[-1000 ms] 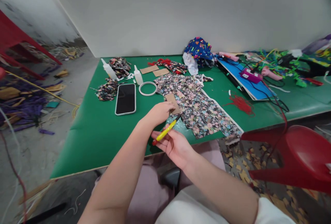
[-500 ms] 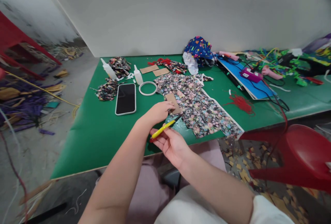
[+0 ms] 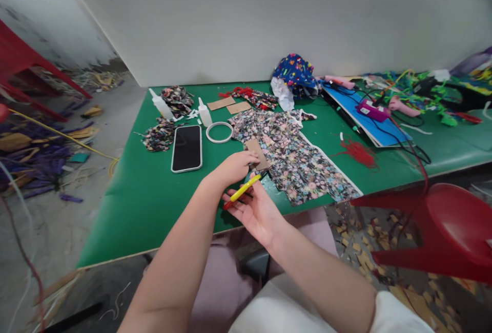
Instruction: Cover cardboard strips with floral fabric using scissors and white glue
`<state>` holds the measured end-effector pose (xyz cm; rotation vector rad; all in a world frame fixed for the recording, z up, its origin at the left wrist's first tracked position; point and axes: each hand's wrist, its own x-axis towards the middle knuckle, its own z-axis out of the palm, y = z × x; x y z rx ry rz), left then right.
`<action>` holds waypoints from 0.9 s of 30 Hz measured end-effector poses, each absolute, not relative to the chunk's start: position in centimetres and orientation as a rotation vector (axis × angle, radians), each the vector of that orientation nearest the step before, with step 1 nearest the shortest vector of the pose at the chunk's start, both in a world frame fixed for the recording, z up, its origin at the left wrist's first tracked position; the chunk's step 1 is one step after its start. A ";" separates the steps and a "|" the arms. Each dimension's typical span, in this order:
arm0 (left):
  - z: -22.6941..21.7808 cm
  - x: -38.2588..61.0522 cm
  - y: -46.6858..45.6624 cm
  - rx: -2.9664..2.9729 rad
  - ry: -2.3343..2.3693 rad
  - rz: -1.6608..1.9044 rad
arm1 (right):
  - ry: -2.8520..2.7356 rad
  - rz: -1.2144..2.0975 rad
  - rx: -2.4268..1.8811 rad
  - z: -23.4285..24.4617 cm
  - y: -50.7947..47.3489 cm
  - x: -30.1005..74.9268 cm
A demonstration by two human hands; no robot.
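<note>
My right hand (image 3: 258,215), palm turned up, holds a pair of scissors (image 3: 246,188) with yellow and red handles. The dark blades point away from me and reach the near edge of a floral fabric (image 3: 292,151). On that fabric lies a small brown cardboard piece (image 3: 257,151). My left hand (image 3: 237,165) presses the cardboard against the cloth with bent fingers, just beyond the scissors. The fabric is spread over the green table (image 3: 134,205), its right side edged in white.
Left of the fabric are a white ring (image 3: 219,132), a phone (image 3: 186,148), a glue bottle (image 3: 204,113) and floral scraps (image 3: 159,134). Two cardboard pieces (image 3: 221,103) lie behind. To the right are red threads (image 3: 359,153), a blue board (image 3: 378,125) with cables, and a red stool (image 3: 457,225).
The scissors' handles have shifted slightly in my right hand, and the blades look more parted at the fabric edge. My left hand stays on the cardboard.
</note>
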<state>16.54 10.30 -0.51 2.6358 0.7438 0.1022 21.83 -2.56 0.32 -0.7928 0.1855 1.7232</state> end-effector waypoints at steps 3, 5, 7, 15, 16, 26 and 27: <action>-0.6 16.4 10.5 2.628 0.714 0.103 | 0.254 1.706 -0.755 0.5 -2.1 21.5; -0.6 16.2 10.6 2.601 0.693 0.114 | 0.300 1.690 -0.735 0.6 -1.7 21.3; -0.7 16.0 10.7 2.557 0.680 0.142 | 0.315 1.670 -0.746 0.5 -1.5 21.1; -1.7 15.8 11.4 2.463 0.610 0.195 | 0.236 1.576 -0.849 -0.3 -1.2 20.6; -1.9 15.8 11.5 2.462 0.596 0.204 | 0.241 1.568 -0.816 -0.3 -1.1 20.6; -2.7 15.6 12.1 2.452 0.566 0.249 | 0.164 1.555 -0.836 -0.5 -1.0 21.7; -2.7 15.6 12.1 2.454 0.565 0.255 | 0.160 1.556 -0.838 -0.5 -1.0 21.7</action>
